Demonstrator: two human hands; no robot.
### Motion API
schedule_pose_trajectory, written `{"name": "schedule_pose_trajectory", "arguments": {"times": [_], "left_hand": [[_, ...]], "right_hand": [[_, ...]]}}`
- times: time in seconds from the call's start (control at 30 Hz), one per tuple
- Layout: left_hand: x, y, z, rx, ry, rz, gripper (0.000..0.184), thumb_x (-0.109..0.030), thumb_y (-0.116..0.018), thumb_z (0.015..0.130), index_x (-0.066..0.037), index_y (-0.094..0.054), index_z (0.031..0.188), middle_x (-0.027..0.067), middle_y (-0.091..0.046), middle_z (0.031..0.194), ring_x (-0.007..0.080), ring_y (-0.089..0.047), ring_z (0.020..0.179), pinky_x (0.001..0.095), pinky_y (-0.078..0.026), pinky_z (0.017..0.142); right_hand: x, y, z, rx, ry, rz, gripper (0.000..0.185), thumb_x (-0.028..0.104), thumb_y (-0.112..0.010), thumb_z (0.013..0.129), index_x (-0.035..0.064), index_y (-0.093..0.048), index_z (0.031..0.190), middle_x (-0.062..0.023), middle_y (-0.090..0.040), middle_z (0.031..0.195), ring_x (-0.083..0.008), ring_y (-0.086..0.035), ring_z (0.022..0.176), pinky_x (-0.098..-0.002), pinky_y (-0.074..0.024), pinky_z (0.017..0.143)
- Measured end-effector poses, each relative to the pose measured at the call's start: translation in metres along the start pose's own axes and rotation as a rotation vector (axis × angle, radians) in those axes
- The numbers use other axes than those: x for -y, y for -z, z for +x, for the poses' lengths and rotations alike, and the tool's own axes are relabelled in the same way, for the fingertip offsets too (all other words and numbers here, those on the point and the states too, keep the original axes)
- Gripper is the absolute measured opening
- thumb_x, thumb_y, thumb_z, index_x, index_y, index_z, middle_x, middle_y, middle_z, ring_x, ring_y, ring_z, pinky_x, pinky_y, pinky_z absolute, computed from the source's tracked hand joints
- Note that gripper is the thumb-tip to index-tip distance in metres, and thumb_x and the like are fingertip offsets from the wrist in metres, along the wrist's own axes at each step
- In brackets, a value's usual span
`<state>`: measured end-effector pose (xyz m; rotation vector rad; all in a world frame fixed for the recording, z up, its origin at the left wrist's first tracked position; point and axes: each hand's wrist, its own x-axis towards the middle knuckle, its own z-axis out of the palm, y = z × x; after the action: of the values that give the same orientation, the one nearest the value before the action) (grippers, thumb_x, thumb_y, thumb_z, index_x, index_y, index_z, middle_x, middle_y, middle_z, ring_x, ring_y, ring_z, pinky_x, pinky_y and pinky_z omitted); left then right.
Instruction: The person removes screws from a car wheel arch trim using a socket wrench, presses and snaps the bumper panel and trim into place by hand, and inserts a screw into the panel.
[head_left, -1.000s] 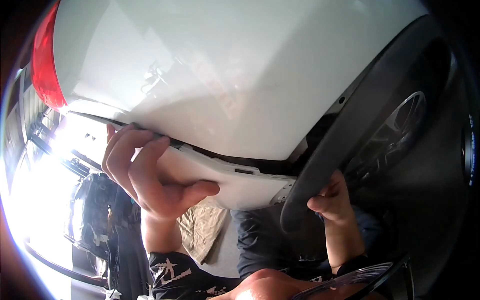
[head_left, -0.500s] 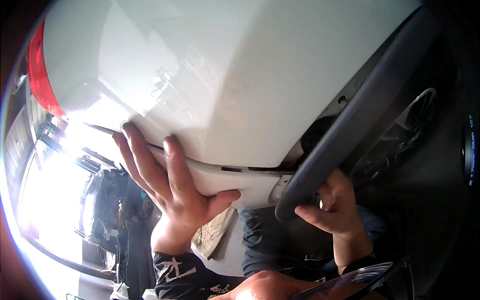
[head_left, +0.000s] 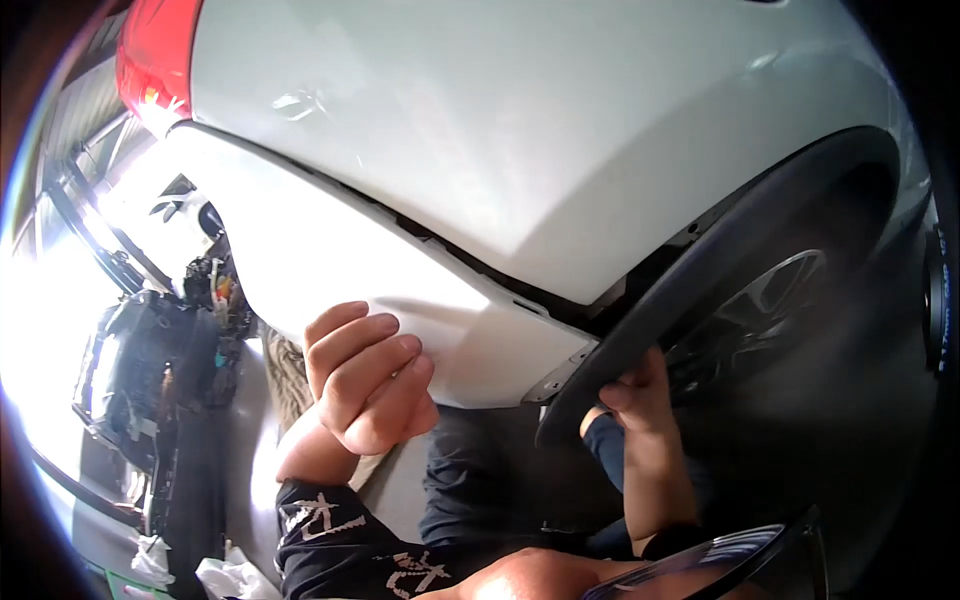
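A white bumper panel [head_left: 400,290] hangs under the pale car body [head_left: 450,130], with a dark gap along their seam. My left hand [head_left: 368,380] is in front of the panel's lower edge, fingers curled together; whether it holds anything small cannot be made out. At the wheel arch, my right hand [head_left: 640,395] grips the lower end of the black arch trim [head_left: 680,280], thumb on the near side and some fingers hidden behind it. The trim stands off the panel's end, where small holes show.
A red tail light [head_left: 158,60] is at the upper left. A wheel [head_left: 765,300] sits behind the trim. Dark car parts [head_left: 130,370] stand at the left, with white crumpled material [head_left: 235,575] below. My bent legs are under the panel.
My left hand has come down off the seam and its fingers have curled. The gap between panel and body shows wider than half a second ago. The view has shifted; my right hand stays on the trim.
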<state>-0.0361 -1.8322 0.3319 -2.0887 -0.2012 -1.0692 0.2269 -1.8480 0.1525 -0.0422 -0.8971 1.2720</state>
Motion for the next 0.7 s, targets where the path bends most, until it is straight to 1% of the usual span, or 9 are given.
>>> {"name": "schedule_pose_trajectory", "arguments": {"times": [0.13,0.2,0.27,0.33,0.4,0.43,0.5,0.6,0.7], "left_hand": [[0.003,-0.003,0.003,-0.058,-0.04,-0.122,0.011,-0.009,-0.067,0.078,-0.009,-0.063,0.088,0.0057,-0.064,0.088,0.0255,-0.064,0.08,0.0416,-0.056,0.073],[0.005,0.0,0.009,-0.006,-0.057,-0.235,0.014,-0.01,-0.07,0.075,-0.009,-0.06,0.084,0.005,-0.061,0.082,0.0249,-0.062,0.075,0.04,-0.054,0.071],[0.009,-0.004,-0.004,-0.071,-0.02,-0.535,0.025,-0.009,-0.072,0.072,-0.012,-0.048,0.073,0.0035,-0.055,0.076,0.0216,-0.055,0.065,0.0358,-0.047,0.059],[0.002,0.003,0.005,-0.056,-0.057,-0.566,0.029,-0.01,-0.074,0.074,-0.013,-0.045,0.069,0.0004,-0.05,0.068,0.019,-0.048,0.055,0.0321,-0.039,0.05],[-0.006,0.008,0.007,0.086,-0.065,-0.732,0.025,-0.012,-0.075,0.081,-0.013,-0.053,0.068,-0.0043,-0.041,0.057,0.0158,-0.04,0.046,0.0306,-0.027,0.043],[-0.01,0.01,0.012,0.123,-0.088,-0.767,0.024,-0.013,-0.075,0.082,-0.013,-0.055,0.069,-0.0041,-0.042,0.058,0.0154,-0.041,0.046,0.0305,-0.028,0.043],[-0.016,0.016,0.025,0.183,-0.142,-0.789,0.02,-0.013,-0.076,0.082,-0.014,-0.06,0.07,-0.0042,-0.045,0.059,0.0146,-0.045,0.048,0.03,-0.029,0.043],[-0.027,0.007,0.036,0.09,-0.18,-0.785,0.043,-0.011,-0.073,0.085,-0.015,-0.039,0.06,-0.0038,-0.039,0.057,0.0156,-0.04,0.045,0.0304,-0.025,0.043],[-0.027,0.001,0.04,0.124,-0.159,-0.727,0.033,-0.01,-0.078,0.082,-0.013,-0.048,0.07,-0.0016,-0.047,0.063,0.0175,-0.048,0.05,0.0312,-0.031,0.044]], "right_hand": [[-0.003,0.0,0.003,-0.115,-0.104,0.034,0.065,0.017,-0.1,0.068,0.0063,-0.068,0.125,-0.0051,-0.076,0.111,-0.0172,-0.074,0.1,-0.0317,-0.06,0.085],[0.0,-0.003,0.005,-0.107,-0.106,0.016,0.062,0.02,-0.1,0.069,0.0074,-0.07,0.122,-0.0048,-0.076,0.109,-0.0163,-0.074,0.097,-0.03,-0.0596,0.079],[0.002,-0.005,0.005,-0.114,-0.102,-0.007,0.06,0.024,-0.1,0.07,0.0081,-0.071,0.12,-0.004,-0.076,0.107,-0.0149,-0.073,0.094,-0.0285,-0.0586,0.075],[0.004,-0.007,0.005,-0.133,-0.092,-0.042,0.058,0.026,-0.1,0.07,0.0083,-0.072,0.118,-0.0026,-0.076,0.104,-0.013,-0.072,0.09,-0.0272,-0.057,0.072],[-0.003,0.005,-0.001,-0.091,-0.064,-0.117,0.045,0.017,-0.091,0.081,0.0046,-0.071,0.119,-0.0017,-0.074,0.104,-0.0116,-0.07,0.093,-0.0269,-0.0551,0.082],[-0.001,0.006,-0.002,-0.068,-0.048,-0.155,0.038,0.013,-0.087,0.086,0.0027,-0.07,0.119,-0.0013,-0.073,0.105,-0.0108,-0.068,0.094,-0.0268,-0.0541,0.086],[0.007,-0.01,0.0,-0.123,0.038,-0.417,0.033,0.016,-0.084,0.089,0.0023,-0.07,0.116,0.0024,-0.069,0.096,-0.0072,-0.061,0.084,-0.0239,-0.0495,0.078],[0.019,-0.027,-0.001,-0.137,0.078,-0.699,0.028,0.017,-0.081,0.092,0.0018,-0.07,0.113,0.0056,-0.063,0.088,-0.0037,-0.054,0.077,-0.021,-0.0439,0.072],[0.025,-0.039,-0.006,-0.157,0.044,-0.798,0.026,0.018,-0.081,0.093,0.0016,-0.071,0.111,0.0059,-0.063,0.086,-0.0018,-0.052,0.075,-0.0195,-0.0428,0.07]]}}
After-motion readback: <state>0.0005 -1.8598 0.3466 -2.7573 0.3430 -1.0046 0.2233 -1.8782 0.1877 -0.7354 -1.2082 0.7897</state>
